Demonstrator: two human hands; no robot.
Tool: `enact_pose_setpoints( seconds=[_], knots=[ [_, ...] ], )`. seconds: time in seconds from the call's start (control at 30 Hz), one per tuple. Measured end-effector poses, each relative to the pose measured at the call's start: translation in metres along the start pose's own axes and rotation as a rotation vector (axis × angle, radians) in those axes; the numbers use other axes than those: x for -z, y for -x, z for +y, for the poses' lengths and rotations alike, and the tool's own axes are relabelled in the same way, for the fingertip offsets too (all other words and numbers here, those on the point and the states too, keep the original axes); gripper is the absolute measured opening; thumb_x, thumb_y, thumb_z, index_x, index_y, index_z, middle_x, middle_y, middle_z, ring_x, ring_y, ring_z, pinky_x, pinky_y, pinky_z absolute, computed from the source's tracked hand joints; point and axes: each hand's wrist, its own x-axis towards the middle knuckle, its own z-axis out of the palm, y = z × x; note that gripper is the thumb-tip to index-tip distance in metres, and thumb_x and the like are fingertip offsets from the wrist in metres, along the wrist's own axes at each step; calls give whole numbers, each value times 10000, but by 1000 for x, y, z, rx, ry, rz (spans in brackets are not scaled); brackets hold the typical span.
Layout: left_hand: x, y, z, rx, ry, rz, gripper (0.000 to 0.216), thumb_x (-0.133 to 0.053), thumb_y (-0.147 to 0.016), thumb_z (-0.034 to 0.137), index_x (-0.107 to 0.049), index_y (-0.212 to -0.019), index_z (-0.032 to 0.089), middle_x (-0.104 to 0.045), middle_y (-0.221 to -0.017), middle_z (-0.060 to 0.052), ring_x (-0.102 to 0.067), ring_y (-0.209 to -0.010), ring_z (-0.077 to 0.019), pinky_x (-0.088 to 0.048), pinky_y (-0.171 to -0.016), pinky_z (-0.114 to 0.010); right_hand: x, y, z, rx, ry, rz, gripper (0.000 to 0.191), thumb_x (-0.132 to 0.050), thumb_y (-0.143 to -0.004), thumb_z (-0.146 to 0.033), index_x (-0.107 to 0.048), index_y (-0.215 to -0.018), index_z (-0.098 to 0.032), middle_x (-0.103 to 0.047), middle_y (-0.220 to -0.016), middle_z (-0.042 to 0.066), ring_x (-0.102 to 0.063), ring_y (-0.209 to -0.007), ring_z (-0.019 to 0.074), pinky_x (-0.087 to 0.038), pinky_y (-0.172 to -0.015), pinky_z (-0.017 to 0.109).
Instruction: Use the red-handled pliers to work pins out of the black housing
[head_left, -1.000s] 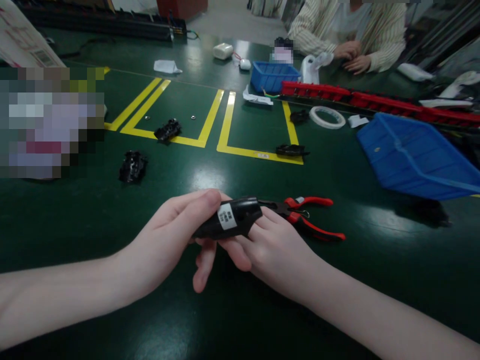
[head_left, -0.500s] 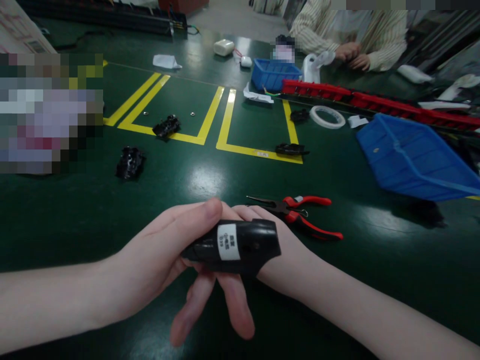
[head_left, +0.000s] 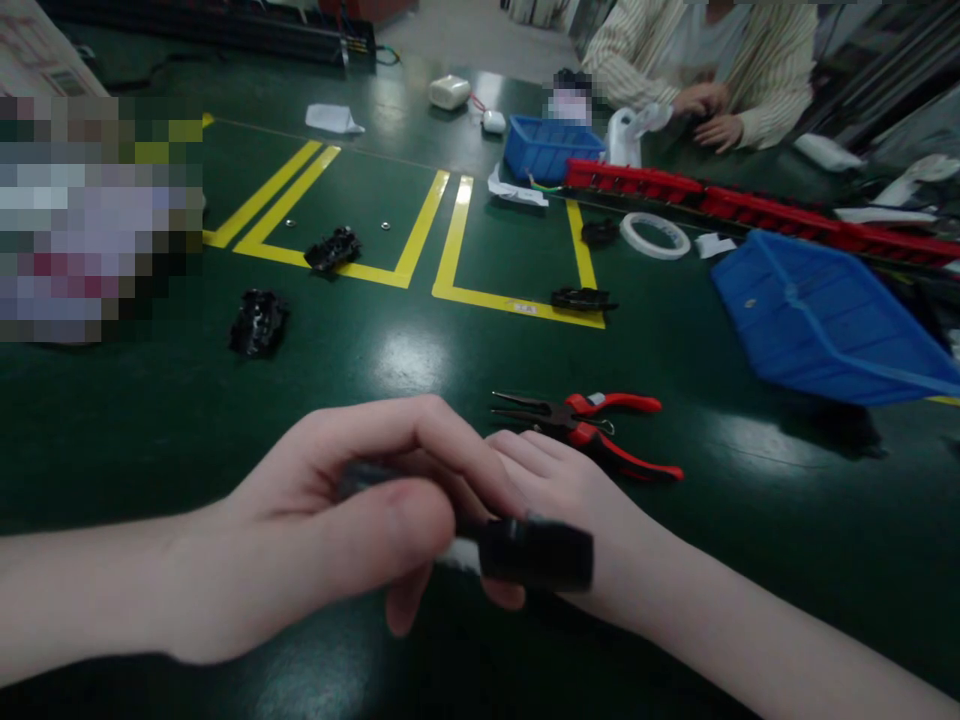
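My left hand [head_left: 360, 530] grips a black plastic housing [head_left: 544, 555], thumb in front and index finger arched over the top. The housing's squared end points right. Its white label [head_left: 461, 553] is blurred and mostly covered by my thumb and fingers. Just behind the housing lies my right hand [head_left: 547, 480], knuckles up and fingers curled; the left hand hides much of it, so anything inside is out of sight. Red-handled long-nose pliers [head_left: 574, 415] lie on the green table beyond the right hand, their jaws slightly apart.
Dark moulded parts [head_left: 259, 322] lie around yellow tape lines [head_left: 322, 265]. A blue bin [head_left: 832, 320] tilts at the right, near a tape roll [head_left: 655, 236] and a long red strip [head_left: 697, 195]. Another person's hands [head_left: 712, 115] rest at the far side, beyond a smaller blue bin [head_left: 551, 148].
My left hand has turned the housing, so its end now faces me and the label is mostly covered. Its index finger has come over the top; its lower fingers have drawn in.
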Motion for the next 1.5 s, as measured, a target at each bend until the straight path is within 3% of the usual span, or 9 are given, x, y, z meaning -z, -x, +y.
enact_pose_setpoints(
  seconds=[0.13, 0.27, 0.53, 0.67, 0.83, 0.97, 1.2, 1.3, 1.5],
  knots=[
    [7, -3, 5, -304, -498, 12, 327, -715, -854, 227, -647, -1173, 223, -717, -1073, -57, -704, -911, -179, -570, -784, -219, 0, 1, 1, -28, 22, -54, 127, -481, -907, -110, -575, -854, -178, -628, -888, 53, -579, -803, 181, -473, -674, 313],
    [8, -5, 10, -431, -656, -22, 373, -746, -817, 237, -642, -1171, 183, -694, -1110, -93, -688, -960, -199, -579, -771, -228, 1, -1, -2, -40, 80, -5, 178, -462, -902, -95, -596, -830, -187, -631, -823, 52, -589, -757, 204, -471, -644, 335],
    [-8, 5, -4, -284, -546, 217, 384, -662, -836, 88, -613, -1164, 283, -684, -1086, -35, -672, -977, -186, -570, -782, -240, 17, -5, 6, -77, -87, 34, 248, -373, -926, -82, -576, -827, -182, -634, -805, 51, -607, -751, 181, -513, -663, 317],
    [-15, 7, -6, -255, -495, 323, 456, -708, -812, 129, -599, -1222, 295, -692, -1098, -37, -679, -943, -191, -581, -767, -244, 44, -4, 10, -233, -252, 184, 264, -425, -936, -92, -584, -1098, -227, -651, -973, 43, -633, -835, 141, -523, -653, 259],
    [-18, 6, 1, -90, -422, 311, 482, -739, -786, 142, -624, -1220, 316, -712, -1063, -6, -695, -889, -179, -584, -755, -224, 70, 0, 0, -232, -392, 387, 423, -538, -838, 1, -622, -1057, -351, -677, -950, -44, -648, -883, 113, -542, -656, 224],
    [-19, 2, 1, 61, -246, 305, 360, -709, -818, 169, -657, -1154, 287, -724, -981, 2, -708, -819, -168, -587, -690, -207, 77, 2, -9, -202, -495, 435, 573, -607, -755, 59, -625, -1052, -430, -697, -968, -80, -667, -865, 113, -570, -662, 227],
    [-18, -7, 1, 124, -103, 347, 261, -750, -768, 167, -686, -1010, 244, -701, -872, 14, -664, -723, -117, -555, -626, -154, 62, 1, -5, -244, -418, 472, 379, -665, -763, -25, -609, -1003, -313, -703, -878, -67, -691, -785, 118, -588, -678, 228],
    [-15, -9, 0, 188, -70, 337, 252, -731, -800, 223, -667, -1043, 242, -665, -782, 28, -578, -566, -66, -492, -500, -117, 53, 0, -2, -274, -411, 446, 218, -646, -801, -88, -628, -923, -268, -706, -824, -29, -699, -751, 142, -595, -677, 266],
    [-12, -10, -3, 264, -54, 348, 333, -720, -808, 235, -634, -1129, 219, -656, -793, 14, -528, -505, -51, -461, -430, -110, 54, -3, -3, -210, -439, 418, 215, -633, -808, -76, -634, -899, -271, -731, -838, -14, -710, -748, 145, -612, -683, 262]
  ],
)
